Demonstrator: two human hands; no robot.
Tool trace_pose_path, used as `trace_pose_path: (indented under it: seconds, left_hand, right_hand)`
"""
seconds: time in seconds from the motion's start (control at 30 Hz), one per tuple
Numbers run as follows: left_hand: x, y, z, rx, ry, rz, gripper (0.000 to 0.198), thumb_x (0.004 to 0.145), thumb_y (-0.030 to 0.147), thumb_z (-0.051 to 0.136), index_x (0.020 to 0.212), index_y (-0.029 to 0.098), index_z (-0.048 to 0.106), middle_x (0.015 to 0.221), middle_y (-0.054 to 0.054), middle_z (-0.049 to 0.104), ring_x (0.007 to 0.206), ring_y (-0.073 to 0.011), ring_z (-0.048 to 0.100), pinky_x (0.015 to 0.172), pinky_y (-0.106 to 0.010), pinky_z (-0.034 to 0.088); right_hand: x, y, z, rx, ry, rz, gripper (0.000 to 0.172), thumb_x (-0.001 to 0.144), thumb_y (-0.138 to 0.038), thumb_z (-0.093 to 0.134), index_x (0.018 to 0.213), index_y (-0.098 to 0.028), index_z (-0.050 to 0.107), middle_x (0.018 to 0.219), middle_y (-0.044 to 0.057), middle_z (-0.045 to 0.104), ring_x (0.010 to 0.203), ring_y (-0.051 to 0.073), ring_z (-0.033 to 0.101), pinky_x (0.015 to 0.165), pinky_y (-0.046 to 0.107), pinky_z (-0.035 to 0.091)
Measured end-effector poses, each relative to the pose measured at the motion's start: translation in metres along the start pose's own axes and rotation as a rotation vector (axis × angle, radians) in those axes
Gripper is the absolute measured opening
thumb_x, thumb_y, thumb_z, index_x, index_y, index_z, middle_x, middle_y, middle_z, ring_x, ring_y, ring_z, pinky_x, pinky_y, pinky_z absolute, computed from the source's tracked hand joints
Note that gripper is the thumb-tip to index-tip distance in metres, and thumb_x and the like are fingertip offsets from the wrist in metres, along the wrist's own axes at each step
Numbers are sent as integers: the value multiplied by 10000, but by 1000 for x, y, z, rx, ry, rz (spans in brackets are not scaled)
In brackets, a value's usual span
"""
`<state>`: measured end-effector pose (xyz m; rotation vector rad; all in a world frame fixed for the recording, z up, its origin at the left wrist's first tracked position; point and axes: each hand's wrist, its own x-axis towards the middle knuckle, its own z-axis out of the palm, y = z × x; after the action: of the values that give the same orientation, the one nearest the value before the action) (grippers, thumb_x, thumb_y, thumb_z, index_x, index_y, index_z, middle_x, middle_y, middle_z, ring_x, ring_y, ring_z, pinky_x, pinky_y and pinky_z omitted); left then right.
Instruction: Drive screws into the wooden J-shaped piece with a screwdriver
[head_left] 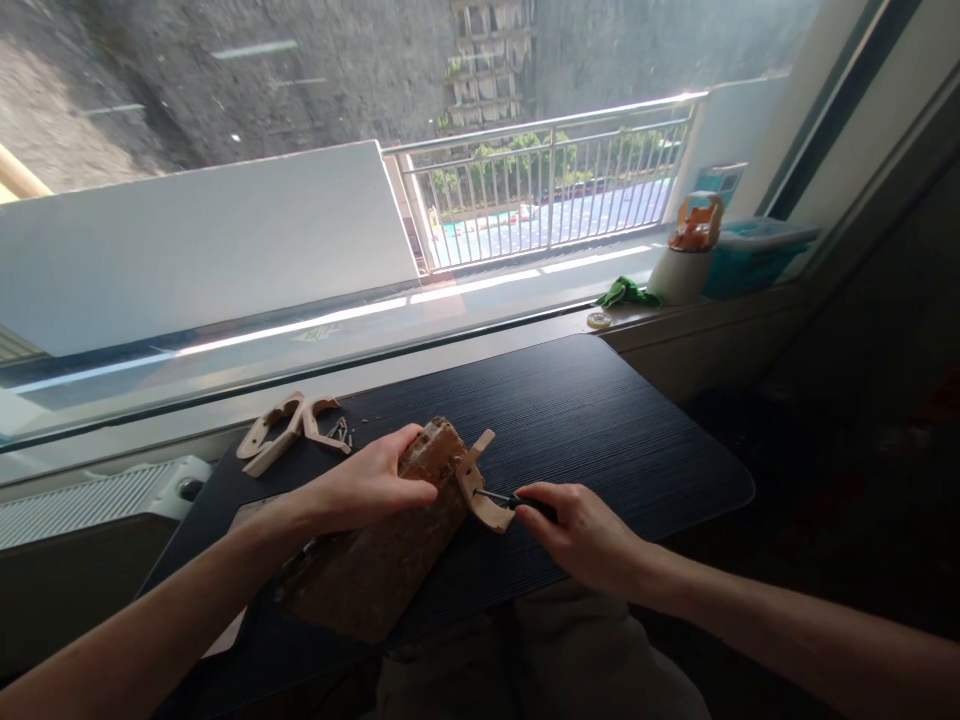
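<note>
- A pale, curved wooden hook (492, 514) is set against the right side of a rough brown oblong block (386, 580), near the block's far end, between the two hands.
- The block's long axis is slanted from the near left to the far right; its far end is gripped from above by the left hand (375, 482), with the thumb laid toward the hook.
- A slim black-handled screwdriver (534, 506) is clasped in the right hand (581, 525), its shaft aimed leftward at the hook's inner face; whether the tip is seated in a screw cannot be told.
- The hook's length is run from its straight far end toward its curved near end, so that it is met roughly crosswise by the shaft. By judgement, the relation to be kept is that line of the shaft against the hook's face, with the block braced from the left.
- The hook is placed to the right of the left hand and to the left of the right hand, touched by neither so far as can be seen; the screwdriver's shaft is nearest to it.
- All is supported by a dark, wood-grained table (630, 430).
</note>
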<state>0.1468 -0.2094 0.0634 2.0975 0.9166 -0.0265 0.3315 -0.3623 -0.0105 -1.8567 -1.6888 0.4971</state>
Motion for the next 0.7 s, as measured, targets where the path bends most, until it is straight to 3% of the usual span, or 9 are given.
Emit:
trace_pose_path:
  seconds: [0.07, 0.13, 0.3, 0.43, 0.57, 0.7]
  left_hand:
    - [-2, 2, 3, 6, 12, -3, 363, 643, 295, 596, 987, 190, 539, 872, 0, 647, 828, -236, 614, 695, -287, 476]
    - [-2, 3, 3, -16, 17, -33, 371, 640, 301, 608, 987, 191, 533, 864, 0, 645, 826, -235, 616, 691, -287, 480]
    - [4, -4, 1, -122, -22, -114, 459, 599, 317, 673, 1014, 190, 522, 909, -13, 662, 890, -256, 620, 730, -296, 491]
    - [5, -6, 0, -192, -44, -144, 449, 604, 304, 670, 1012, 192, 517, 930, -14, 669, 906, -256, 621, 749, -296, 492]
    - [2, 3, 0, -179, -84, -116, 352, 647, 306, 625, 957, 191, 507, 855, -1, 651, 872, -254, 621, 724, -300, 491]
    - [0, 14, 1, -138, -75, -111, 295, 646, 292, 607, 908, 200, 509, 800, 10, 628, 852, -256, 619, 700, -285, 483]
  right_hand:
    - [-4, 1, 1, 81, -9, 54, 292, 878, -327, 419, 985, -206, 661, 857, 21, 710, 783, 153, 647, 627, 231, 430]
    - [-5, -1, -3, -15, -27, 15, 283, 880, -329, 416, 960, -217, 663, 817, 17, 706, 748, 156, 646, 603, 236, 416]
    - [3, -9, -14, -569, -71, -373, 214, 848, -164, 456, 1020, -203, 578, 706, 25, 637, 607, 153, 593, 528, 258, 336]
    - [9, -9, -12, -756, -61, -586, 233, 827, -87, 429, 1012, -159, 551, 706, 45, 587, 604, 167, 555, 509, 278, 317]
    - [8, -4, -7, -617, -101, -506, 342, 819, -111, 445, 1147, -157, 533, 719, 42, 609, 592, 163, 553, 511, 276, 322]
    - [7, 5, 3, -35, -128, -111, 290, 852, -223, 431, 1079, -228, 612, 779, 14, 668, 647, 126, 577, 581, 241, 375]
